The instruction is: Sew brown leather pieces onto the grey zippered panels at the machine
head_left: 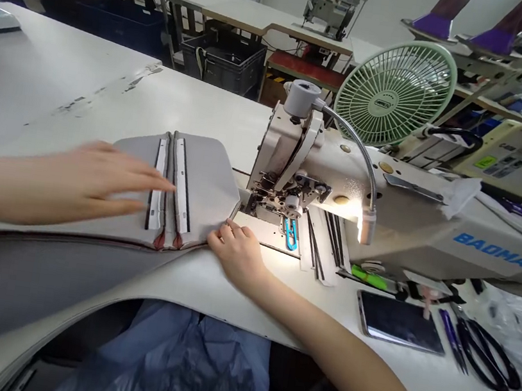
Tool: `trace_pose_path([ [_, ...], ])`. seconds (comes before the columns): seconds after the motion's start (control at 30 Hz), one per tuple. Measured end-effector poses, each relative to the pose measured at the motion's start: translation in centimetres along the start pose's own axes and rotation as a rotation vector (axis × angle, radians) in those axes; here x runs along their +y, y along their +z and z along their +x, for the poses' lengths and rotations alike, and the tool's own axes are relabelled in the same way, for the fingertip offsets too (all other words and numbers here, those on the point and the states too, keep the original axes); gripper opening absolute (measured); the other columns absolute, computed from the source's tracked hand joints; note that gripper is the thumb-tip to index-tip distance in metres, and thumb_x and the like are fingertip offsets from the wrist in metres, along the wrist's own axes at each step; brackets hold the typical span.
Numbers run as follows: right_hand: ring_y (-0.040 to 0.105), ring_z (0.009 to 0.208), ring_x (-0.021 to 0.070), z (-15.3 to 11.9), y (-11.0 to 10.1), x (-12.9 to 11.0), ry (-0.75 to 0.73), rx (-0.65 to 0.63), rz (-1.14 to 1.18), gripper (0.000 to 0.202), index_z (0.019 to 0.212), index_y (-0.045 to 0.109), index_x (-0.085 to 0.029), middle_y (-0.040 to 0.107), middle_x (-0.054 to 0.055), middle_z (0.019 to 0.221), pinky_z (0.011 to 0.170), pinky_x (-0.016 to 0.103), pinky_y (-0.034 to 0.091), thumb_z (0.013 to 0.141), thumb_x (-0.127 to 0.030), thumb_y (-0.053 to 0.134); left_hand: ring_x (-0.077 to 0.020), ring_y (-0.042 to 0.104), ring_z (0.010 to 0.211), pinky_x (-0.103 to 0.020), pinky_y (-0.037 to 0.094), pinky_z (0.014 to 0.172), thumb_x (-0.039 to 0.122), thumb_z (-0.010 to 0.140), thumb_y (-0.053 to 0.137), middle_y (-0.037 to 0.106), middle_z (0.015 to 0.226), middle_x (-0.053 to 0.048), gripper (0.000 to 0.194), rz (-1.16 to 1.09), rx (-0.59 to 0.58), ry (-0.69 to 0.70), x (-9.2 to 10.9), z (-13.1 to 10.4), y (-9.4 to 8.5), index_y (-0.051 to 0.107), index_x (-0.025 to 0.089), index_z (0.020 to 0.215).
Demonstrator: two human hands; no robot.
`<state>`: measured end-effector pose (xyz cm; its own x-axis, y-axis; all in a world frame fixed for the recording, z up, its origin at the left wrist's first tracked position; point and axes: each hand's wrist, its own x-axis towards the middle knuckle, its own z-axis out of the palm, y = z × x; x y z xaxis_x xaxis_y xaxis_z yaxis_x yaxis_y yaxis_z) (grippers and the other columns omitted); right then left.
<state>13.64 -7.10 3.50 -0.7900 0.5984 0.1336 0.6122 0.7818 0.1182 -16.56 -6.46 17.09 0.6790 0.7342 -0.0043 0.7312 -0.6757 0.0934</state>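
Note:
A grey fabric panel (210,175) lies on the table left of the sewing machine (291,154), its corner close to the needle area. Two white strips with dark edges (182,184) run along its middle seam. My left hand (102,180), slightly blurred, is over the panel with fingers stretched out, the fingertips near the strips. With curled fingers my right hand (237,247) grips the panel's edge just beside the machine. The rest of the grey fabric (49,282) hangs over the table's front edge towards my lap.
A blue clip-like piece (290,233) and thin black strips (325,243) lie by the machine. Farther right are a phone (401,322), tweezers (453,339) and black scissors (486,353). A lit lamp (366,226) bends down over the machine bed. Behind stands a green fan (396,98).

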Motion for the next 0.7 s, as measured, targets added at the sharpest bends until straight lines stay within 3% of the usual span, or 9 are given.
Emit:
trace_pose_path([
  [0.07, 0.056, 0.118, 0.0274, -0.4, 0.1, 0.5, -0.002, 0.007, 0.011, 0.022, 0.108, 0.061, -0.016, 0.065, 0.014, 0.102, 0.079, 0.035, 0.046, 0.096, -0.011, 0.043, -0.018, 0.058, 0.114, -0.026, 0.037, 0.092, 0.041, 0.095, 0.043, 0.064, 0.128, -0.003, 0.039, 0.001, -0.181, 0.161, 1.8, 6.0, 2.5, 0.057, 0.029, 0.13],
  [0.13, 0.055, 0.12, 0.0264, -1.1, 0.3, 1.4, -0.001, 0.016, 0.017, 0.022, 0.108, 0.062, -0.017, 0.066, 0.014, 0.107, 0.082, 0.035, 0.046, 0.097, -0.013, 0.044, -0.0216, 0.056, 0.115, -0.027, 0.038, 0.088, 0.037, 0.093, 0.046, 0.061, 0.132, -0.008, 0.04, 0.035, -0.201, 0.211, 3.1, 10.5, 5.4, 0.057, 0.026, 0.13],
  [0.2, 0.054, 0.123, 0.0257, -2.0, 0.6, 2.5, 0.004, 0.028, 0.023, 0.022, 0.109, 0.062, -0.017, 0.065, 0.014, 0.112, 0.083, 0.034, 0.046, 0.097, -0.013, 0.044, -0.0236, 0.054, 0.112, -0.03, 0.037, 0.088, 0.033, 0.091, 0.048, 0.059, 0.132, -0.009, 0.041, 0.051, -0.183, 0.219, 3.6, 13.1, 7.9, 0.055, 0.026, 0.131],
  [0.33, 0.055, 0.123, 0.0262, -3.2, 1.2, 3.9, 0.004, 0.061, 0.029, 0.022, 0.107, 0.063, -0.015, 0.065, 0.015, 0.115, 0.081, 0.033, 0.046, 0.095, -0.011, 0.044, -0.0264, 0.051, 0.108, -0.036, 0.036, 0.087, 0.03, 0.087, 0.051, 0.058, 0.126, -0.009, 0.045, 0.004, -0.173, 0.164, 3.9, 14.7, 10.0, 0.053, 0.03, 0.132],
  [0.57, 0.058, 0.119, 0.0259, -3.3, 2.1, 3.8, 0.012, 0.137, 0.031, 0.021, 0.105, 0.063, -0.015, 0.067, 0.015, 0.112, 0.078, 0.032, 0.048, 0.093, -0.01, 0.047, -0.0323, 0.045, 0.117, -0.045, 0.034, 0.094, 0.034, 0.084, 0.051, 0.05, 0.136, -0.01, 0.054, -0.051, -0.304, 0.063, 4.8, 15.3, 9.4, 0.047, 0.035, 0.139],
  [0.7, 0.057, 0.118, 0.0214, -3.4, 0.9, 4.1, 0.058, 0.097, 0.143, 0.02, 0.105, 0.064, -0.019, 0.067, 0.01, 0.114, 0.082, 0.031, 0.048, 0.094, -0.013, 0.047, -0.0326, 0.044, 0.119, -0.046, 0.033, 0.096, 0.032, 0.082, 0.052, 0.05, 0.136, -0.009, 0.058, -0.048, -0.303, 0.06, 5.0, 15.2, 9.3, 0.046, 0.035, 0.139],
])
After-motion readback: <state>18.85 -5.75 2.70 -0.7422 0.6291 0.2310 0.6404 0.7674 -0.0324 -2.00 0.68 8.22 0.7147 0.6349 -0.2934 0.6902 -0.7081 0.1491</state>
